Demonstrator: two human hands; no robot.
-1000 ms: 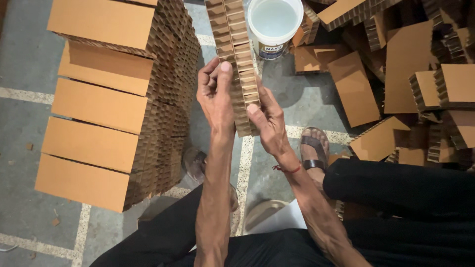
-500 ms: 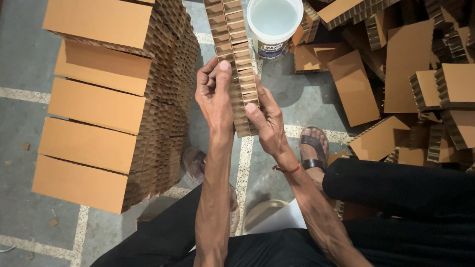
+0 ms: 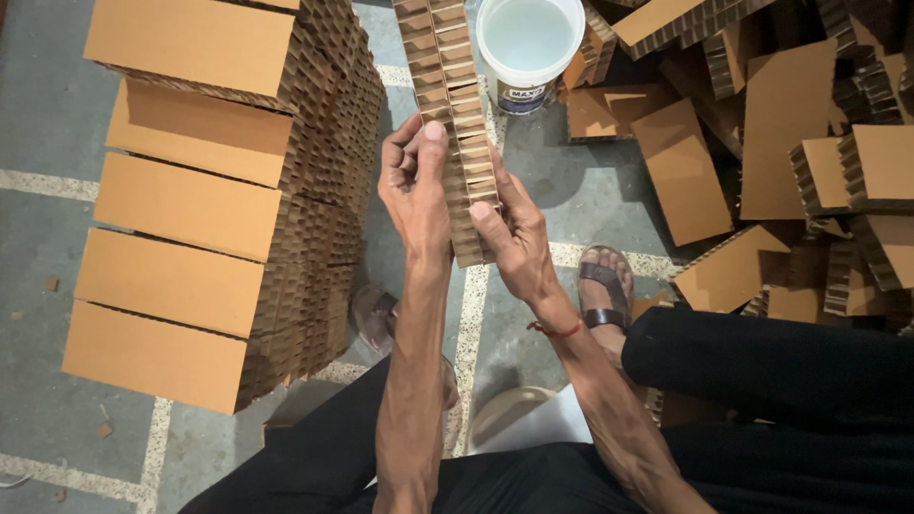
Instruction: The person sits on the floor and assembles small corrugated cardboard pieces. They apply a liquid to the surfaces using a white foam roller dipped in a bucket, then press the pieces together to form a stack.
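So at this point the person had both hands on a long honeycomb cardboard strip [image 3: 455, 124], held upright over the floor between their knees. The left hand [image 3: 415, 190] was curled round the strip's left edge with the thumb pressed flat up against it, and the right hand [image 3: 509, 228] pinched the lower right side, fingers wrapped behind and thumb on the front. Looked to me like the pressing or lining-up stage, getting the layers of the strip to sit flush. A white bucket [image 3: 529, 43] of pale liquid sat on the floor just past the strip's top end, a big stack of finished cardboard blocks [image 3: 209, 190] stood to the left, and a loose pile of cardboard pieces [image 3: 762, 143] lay on the right. I reckon whatever followed would need an even squeeze along the length so nothing slipped sideways.
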